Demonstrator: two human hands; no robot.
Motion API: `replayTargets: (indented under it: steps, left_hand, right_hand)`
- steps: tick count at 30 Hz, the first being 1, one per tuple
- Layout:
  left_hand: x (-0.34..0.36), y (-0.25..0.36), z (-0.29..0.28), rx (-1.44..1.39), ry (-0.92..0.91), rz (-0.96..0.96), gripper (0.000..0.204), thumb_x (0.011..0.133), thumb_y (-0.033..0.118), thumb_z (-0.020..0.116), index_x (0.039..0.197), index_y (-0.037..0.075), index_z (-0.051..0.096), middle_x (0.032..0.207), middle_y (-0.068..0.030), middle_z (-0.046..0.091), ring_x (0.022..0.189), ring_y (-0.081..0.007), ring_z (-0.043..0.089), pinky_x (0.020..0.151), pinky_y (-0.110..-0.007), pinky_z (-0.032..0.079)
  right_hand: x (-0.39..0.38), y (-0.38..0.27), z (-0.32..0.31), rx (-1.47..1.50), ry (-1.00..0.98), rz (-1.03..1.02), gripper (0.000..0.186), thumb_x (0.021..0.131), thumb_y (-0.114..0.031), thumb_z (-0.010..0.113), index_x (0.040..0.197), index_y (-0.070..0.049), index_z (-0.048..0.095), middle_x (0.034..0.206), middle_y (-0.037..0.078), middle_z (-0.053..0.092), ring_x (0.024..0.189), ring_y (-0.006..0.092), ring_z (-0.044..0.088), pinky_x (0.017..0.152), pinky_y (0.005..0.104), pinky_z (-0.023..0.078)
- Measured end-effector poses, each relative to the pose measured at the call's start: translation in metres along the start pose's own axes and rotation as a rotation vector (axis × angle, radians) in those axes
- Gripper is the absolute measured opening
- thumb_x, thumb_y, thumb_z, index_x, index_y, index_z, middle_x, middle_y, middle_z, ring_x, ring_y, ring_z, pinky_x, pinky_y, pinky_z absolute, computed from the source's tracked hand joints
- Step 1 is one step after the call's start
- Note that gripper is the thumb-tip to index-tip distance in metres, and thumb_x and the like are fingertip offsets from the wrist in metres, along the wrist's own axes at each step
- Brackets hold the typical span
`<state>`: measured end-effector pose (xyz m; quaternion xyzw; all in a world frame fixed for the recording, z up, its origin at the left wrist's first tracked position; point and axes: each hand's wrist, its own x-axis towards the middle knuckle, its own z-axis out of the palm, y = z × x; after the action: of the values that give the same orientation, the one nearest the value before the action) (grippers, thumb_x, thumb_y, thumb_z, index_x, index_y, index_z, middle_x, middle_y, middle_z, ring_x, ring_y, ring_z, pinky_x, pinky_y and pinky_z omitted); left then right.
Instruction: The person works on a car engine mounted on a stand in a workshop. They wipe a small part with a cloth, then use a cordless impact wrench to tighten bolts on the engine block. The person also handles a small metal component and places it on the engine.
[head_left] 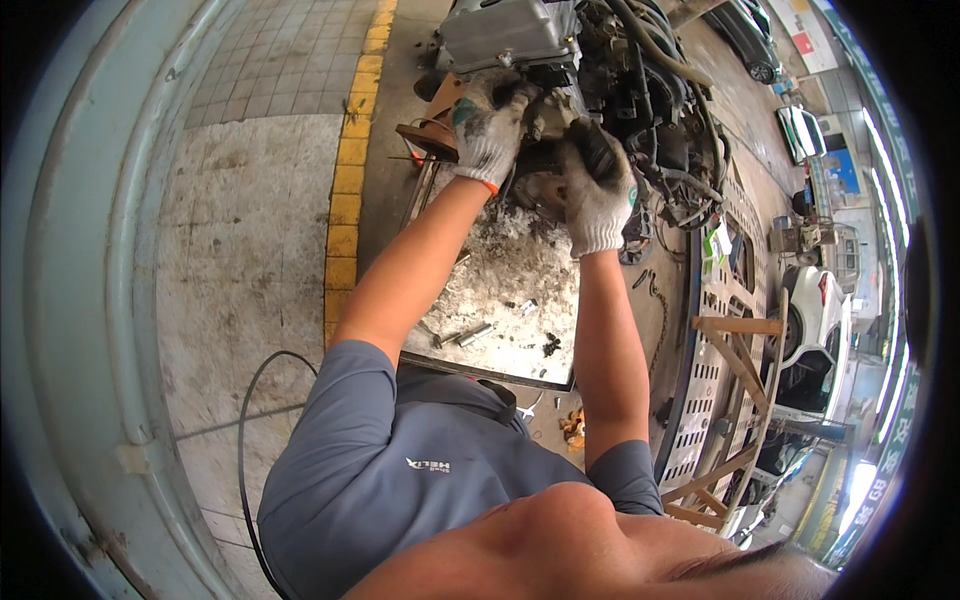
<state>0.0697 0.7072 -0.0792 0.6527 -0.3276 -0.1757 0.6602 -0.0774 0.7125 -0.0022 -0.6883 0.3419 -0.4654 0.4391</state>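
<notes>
Both my hands wear greasy white knit gloves and work at the near side of an engine (508,38) with a silver top cover. My left hand (488,130) is closed at a dirty grey metal engine part (550,115), its blackened fingers curled against the part's left side. On the other side of that part, my right hand (600,190) has its fingers bent inward. What its fingertips hold is hidden behind the soiled glove. Below the hands, a rounded metal piece (543,190) shows partly in shadow.
A greasy metal-topped bench (500,265) lies beneath my forearms, with a metal socket (475,335) and dark small bits on it. Hoses and wiring (690,140) crowd the engine's right. A rusty bracket (432,135) juts out left. A perforated metal frame (715,370) stands right.
</notes>
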Motion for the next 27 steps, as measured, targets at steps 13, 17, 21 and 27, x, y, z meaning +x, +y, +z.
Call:
replayTargets:
  steps: [13,17,21,27]
  left_hand:
    - [0.007,-0.006,0.010,-0.583,-0.007,-0.446,0.039,0.100,0.033,0.066,0.123,0.001,0.071,0.112,-0.0110,0.072,0.094,-0.0155,0.070,0.064,-0.028,0.062]
    - [0.009,0.004,0.009,-0.771,-0.026,-0.564,0.041,0.101,0.033,0.065,0.125,-0.001,0.069,0.118,-0.0123,0.070,0.095,-0.0159,0.069,0.068,-0.030,0.062]
    - [-0.002,0.036,-0.004,-0.589,-0.020,-0.619,0.050,0.099,0.038,0.067,0.126,-0.004,0.068,0.122,-0.0149,0.070,0.100,-0.0215,0.068,0.081,-0.036,0.058]
    - [0.020,-0.003,0.016,-0.336,-0.113,-0.527,0.055,0.096,0.043,0.069,0.126,-0.004,0.068,0.121,-0.0138,0.071,0.104,-0.0240,0.066,0.091,-0.039,0.052]
  right_hand:
    - [-0.030,0.020,-0.023,0.040,-0.010,0.190,0.030,0.095,-0.003,0.070,0.125,0.003,0.066,0.119,0.011,0.073,0.107,0.0170,0.069,0.096,0.0295,0.054]
    - [-0.027,0.011,-0.010,0.074,-0.019,0.250,0.030,0.095,-0.003,0.070,0.124,0.003,0.067,0.119,0.011,0.074,0.105,0.0170,0.070,0.095,0.0297,0.054]
    - [-0.023,0.002,0.004,0.074,-0.012,0.237,0.030,0.094,-0.003,0.070,0.124,0.002,0.067,0.117,0.011,0.075,0.104,0.0163,0.070,0.093,0.0294,0.055]
    - [-0.002,-0.011,0.019,0.082,-0.001,0.209,0.032,0.091,-0.009,0.076,0.122,-0.003,0.070,0.105,0.005,0.075,0.086,0.0127,0.070,0.066,0.0263,0.058]
